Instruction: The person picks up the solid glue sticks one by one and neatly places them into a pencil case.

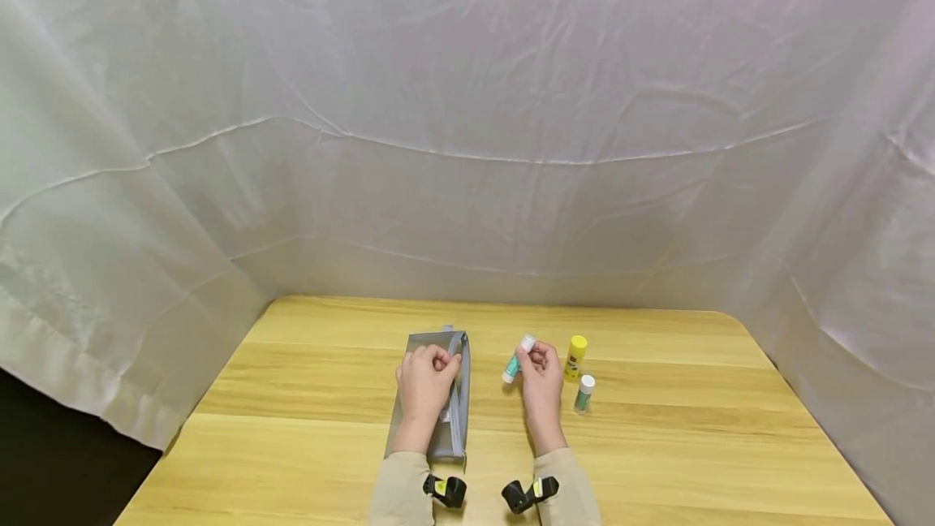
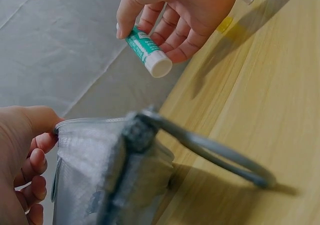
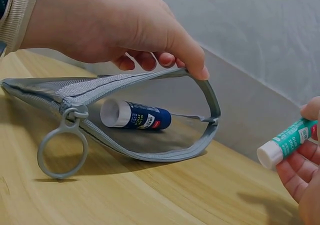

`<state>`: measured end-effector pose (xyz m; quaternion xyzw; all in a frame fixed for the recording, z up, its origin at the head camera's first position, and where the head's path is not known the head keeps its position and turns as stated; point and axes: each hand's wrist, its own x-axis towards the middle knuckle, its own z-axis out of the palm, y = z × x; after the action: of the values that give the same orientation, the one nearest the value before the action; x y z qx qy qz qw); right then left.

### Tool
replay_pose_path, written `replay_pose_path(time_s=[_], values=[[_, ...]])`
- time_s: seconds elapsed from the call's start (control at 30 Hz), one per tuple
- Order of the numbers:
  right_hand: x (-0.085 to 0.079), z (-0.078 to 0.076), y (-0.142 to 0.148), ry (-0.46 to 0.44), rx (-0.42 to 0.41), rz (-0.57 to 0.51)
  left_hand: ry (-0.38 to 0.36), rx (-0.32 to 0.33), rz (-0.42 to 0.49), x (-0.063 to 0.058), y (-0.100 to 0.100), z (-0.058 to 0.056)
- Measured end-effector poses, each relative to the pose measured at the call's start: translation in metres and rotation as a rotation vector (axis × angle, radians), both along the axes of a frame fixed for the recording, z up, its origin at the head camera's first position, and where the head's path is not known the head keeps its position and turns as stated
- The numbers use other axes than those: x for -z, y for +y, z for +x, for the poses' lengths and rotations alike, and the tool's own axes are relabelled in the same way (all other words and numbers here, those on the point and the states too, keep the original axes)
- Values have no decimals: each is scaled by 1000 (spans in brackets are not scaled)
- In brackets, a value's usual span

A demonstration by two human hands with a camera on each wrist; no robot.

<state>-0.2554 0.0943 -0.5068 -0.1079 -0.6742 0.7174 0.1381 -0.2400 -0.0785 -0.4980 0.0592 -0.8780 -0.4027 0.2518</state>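
A grey zip pouch (image 1: 433, 396) lies on the wooden table (image 1: 694, 445). My left hand (image 1: 425, 384) pinches its upper zip edge (image 3: 165, 75) and lifts it, holding the mouth wide. Inside the pouch lies a blue glue stick (image 3: 134, 115). My right hand (image 1: 540, 376) holds a teal glue stick (image 1: 517, 359) with a white cap, just right of the pouch mouth and off the table. In the left wrist view the teal stick (image 2: 147, 52) hangs above the pouch (image 2: 100, 170). The zip's ring pull (image 3: 62, 152) rests on the table.
A yellow glue stick (image 1: 575, 357) and a small green-and-white glue stick (image 1: 583, 394) stand on the table right of my right hand. White cloth (image 1: 467, 144) hangs behind and on both sides of the table.
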Motion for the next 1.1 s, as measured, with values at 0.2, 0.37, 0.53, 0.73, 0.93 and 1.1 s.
replay_pose_path(time_s=[0.2, 0.37, 0.53, 0.73, 0.93, 1.1], values=[[1, -1, 0, -7, -21, -21, 7, -1, -3, 1, 0, 0], [10, -4, -2, 8, -19, -24, 5, -1, 2, 0, 0, 1], [13, -5, -5, 20, -30, -7, 2, 2, 5, -1, 0, 1], [14, -5, -7, -2, -73, -1, -2, -1, 1, -2, 1, 1], [15, -7, -8, -24, -99, 13, 0, 1, 9, -2, 2, 1], [14, -6, -10, -42, -130, 17, -5, 3, 17, -2, 3, 0]])
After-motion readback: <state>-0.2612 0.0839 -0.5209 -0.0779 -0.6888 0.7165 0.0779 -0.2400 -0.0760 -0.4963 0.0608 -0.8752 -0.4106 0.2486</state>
